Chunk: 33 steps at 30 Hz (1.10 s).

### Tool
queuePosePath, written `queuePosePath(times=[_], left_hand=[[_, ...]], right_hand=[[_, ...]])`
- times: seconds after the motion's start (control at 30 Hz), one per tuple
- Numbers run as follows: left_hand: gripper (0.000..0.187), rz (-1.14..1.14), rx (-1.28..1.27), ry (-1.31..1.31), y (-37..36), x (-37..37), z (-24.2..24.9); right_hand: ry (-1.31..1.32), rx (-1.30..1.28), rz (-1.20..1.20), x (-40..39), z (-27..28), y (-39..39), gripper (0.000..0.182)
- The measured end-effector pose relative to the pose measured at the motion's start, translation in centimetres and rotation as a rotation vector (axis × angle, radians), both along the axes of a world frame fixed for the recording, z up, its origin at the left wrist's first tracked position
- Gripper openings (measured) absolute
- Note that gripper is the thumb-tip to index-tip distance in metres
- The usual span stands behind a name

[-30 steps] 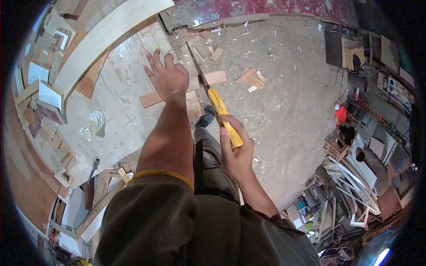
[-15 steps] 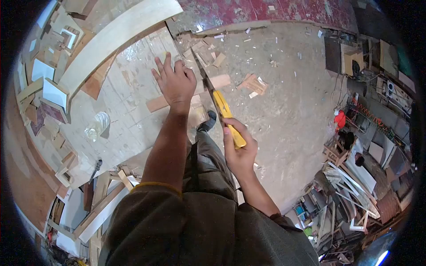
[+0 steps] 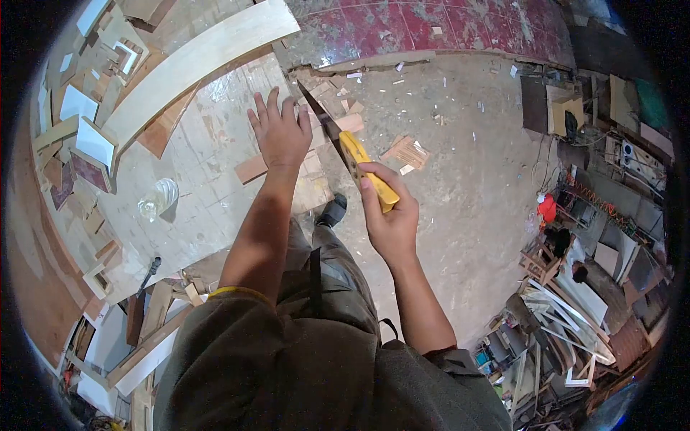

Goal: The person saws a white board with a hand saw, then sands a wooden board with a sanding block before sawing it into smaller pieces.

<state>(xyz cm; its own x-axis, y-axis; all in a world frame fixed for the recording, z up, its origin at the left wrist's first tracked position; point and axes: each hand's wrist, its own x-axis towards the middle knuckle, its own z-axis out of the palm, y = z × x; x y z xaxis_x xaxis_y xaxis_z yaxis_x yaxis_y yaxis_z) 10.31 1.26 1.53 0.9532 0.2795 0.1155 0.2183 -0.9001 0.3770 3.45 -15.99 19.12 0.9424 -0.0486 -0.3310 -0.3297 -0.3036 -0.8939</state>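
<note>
My right hand [image 3: 394, 219] is wrapped round the yellow handle of a handsaw [image 3: 357, 154]. Its dark blade points away from me, up and to the left, along the right edge of a pale worktable [image 3: 208, 161]. A flat strip of wood [image 3: 251, 169] lies across that edge, its far end sticking out past the table beneath the blade. My left hand [image 3: 283, 135] is spread palm down over the strip, fingers apart, just left of the saw. My foot [image 3: 332, 210] shows below, near the table's corner.
A long curved board [image 3: 208, 61] lies along the table's far side. A clear plastic bottle [image 3: 158, 200] rests at left, and a dark-handled tool [image 3: 150, 275] near the front edge. Wood scraps [image 3: 407, 152] litter the floor. Stacked frames and timber [image 3: 568, 316] fill the right.
The saw has shifted slightly up and left in view, with my right hand still gripping it. My left hand stays spread over the wood strip. The view has tilted a little.
</note>
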Motion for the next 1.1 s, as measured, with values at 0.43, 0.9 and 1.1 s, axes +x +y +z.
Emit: queuePosePath(times=[0.43,0.9,1.1], left_hand=[[0.037,0.029,0.027,0.019,-0.7,-0.4,-0.9],[0.027,0.037,-0.027,-0.022,-0.8,-0.2,-2.4],[0.028,0.090,-0.034,-0.025,-1.8,-0.1,-0.8]], right_hand=[[-0.077,-0.076,0.015,-6.9,-3.4,-1.6,0.027],[-0.038,-0.099,0.008,-3.8,-0.2,1.6,0.024],[-0.074,-0.102,0.021,-3.4,-0.2,1.4,0.025]])
